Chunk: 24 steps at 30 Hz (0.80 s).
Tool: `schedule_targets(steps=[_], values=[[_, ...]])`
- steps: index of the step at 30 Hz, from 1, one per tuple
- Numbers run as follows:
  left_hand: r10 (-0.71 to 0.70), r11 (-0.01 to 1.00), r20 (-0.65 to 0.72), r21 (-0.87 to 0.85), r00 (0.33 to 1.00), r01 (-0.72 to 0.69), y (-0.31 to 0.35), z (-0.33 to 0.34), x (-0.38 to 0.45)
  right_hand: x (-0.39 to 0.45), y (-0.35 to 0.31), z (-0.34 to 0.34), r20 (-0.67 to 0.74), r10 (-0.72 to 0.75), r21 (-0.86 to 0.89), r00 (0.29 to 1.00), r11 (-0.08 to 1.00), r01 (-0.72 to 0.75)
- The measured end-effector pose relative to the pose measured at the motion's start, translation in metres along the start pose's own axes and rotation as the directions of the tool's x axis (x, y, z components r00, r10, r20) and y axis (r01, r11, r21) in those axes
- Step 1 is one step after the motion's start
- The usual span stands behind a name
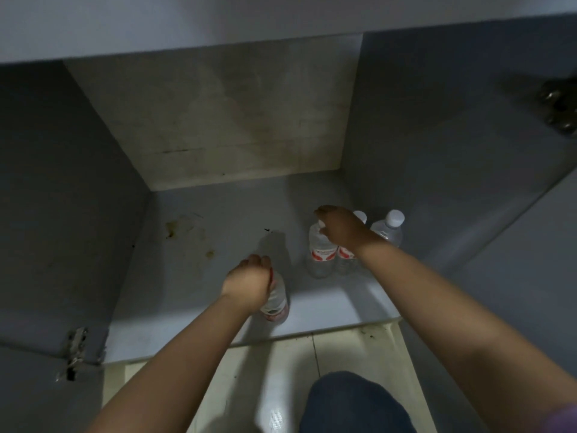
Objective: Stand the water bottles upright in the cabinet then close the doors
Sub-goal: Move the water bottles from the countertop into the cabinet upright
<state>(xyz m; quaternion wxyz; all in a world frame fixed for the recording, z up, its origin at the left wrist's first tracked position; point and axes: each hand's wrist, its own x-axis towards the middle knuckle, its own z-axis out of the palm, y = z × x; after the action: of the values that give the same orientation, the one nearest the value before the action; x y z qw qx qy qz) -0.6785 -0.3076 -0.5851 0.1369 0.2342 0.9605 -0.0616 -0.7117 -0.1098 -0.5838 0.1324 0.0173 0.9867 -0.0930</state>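
I look down into an open grey cabinet (193, 232). My left hand (248, 281) grips the top of a clear water bottle with a red label (276, 304), which stands near the front edge of the cabinet floor. My right hand (338, 228) closes over the cap of another red-labelled bottle (320, 251) standing further back on the right. A second bottle (346, 260) stands right beside it, partly hidden by my wrist. A third bottle with a white cap (390, 228) stands upright next to the right wall.
The left door (37, 398) hangs open with a metal hinge (75, 351) at its edge. The right door (515, 260) is open too, with a hinge (559, 107) high up. Brown stains (187, 232) mark the cabinet floor. My knee (352, 404) is over pale floor tiles (274, 370).
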Motion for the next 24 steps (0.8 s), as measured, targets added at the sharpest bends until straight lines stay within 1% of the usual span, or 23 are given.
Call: schedule_targets(steps=[3, 5, 7, 9, 12, 14, 20, 24], values=[[0.001, 0.999, -0.025, -0.032, 1.0, -0.002, 0.002, -0.003, 0.014, -0.006, 0.002, 0.0, -0.026, -0.037, 0.029, 0.999, 0.999, 0.037], [-0.008, 0.998, -0.005, -0.063, 1.0, 0.007, 0.007, -0.012, 0.027, -0.01, 0.004, 0.002, -0.068, -0.044, 0.023, 0.997, 0.999, 0.046], [-0.001, 0.996, 0.011, -0.088, 1.0, 0.002, 0.01, -0.02, 0.041, -0.014, 0.006, 0.006, -0.131, -0.017, 0.008, 0.991, 1.0, 0.019], [0.027, 0.997, 0.012, -0.073, 1.0, -0.026, 0.013, -0.025, 0.053, -0.016, 0.004, 0.011, -0.153, 0.013, 0.018, 0.988, 1.0, -0.011], [0.059, 0.997, 0.012, -0.055, 0.998, -0.058, 0.019, -0.024, 0.071, -0.017, 0.005, 0.016, -0.153, 0.002, 0.047, 0.988, 0.999, 0.006], [0.045, 0.997, 0.027, -0.068, 0.999, -0.043, 0.026, -0.026, 0.081, -0.018, 0.007, 0.019, -0.163, -0.004, 0.071, 0.987, 0.997, 0.016], [0.026, 0.994, 0.032, -0.112, 0.999, -0.022, 0.041, -0.024, 0.097, -0.02, 0.011, 0.018, -0.107, -0.005, 0.105, 0.994, 0.994, 0.016], [0.003, 0.984, 0.028, -0.177, 1.0, 0.002, 0.041, -0.023, 0.099, -0.022, 0.007, 0.017, -0.087, 0.002, 0.129, 0.996, 0.992, 0.01]])
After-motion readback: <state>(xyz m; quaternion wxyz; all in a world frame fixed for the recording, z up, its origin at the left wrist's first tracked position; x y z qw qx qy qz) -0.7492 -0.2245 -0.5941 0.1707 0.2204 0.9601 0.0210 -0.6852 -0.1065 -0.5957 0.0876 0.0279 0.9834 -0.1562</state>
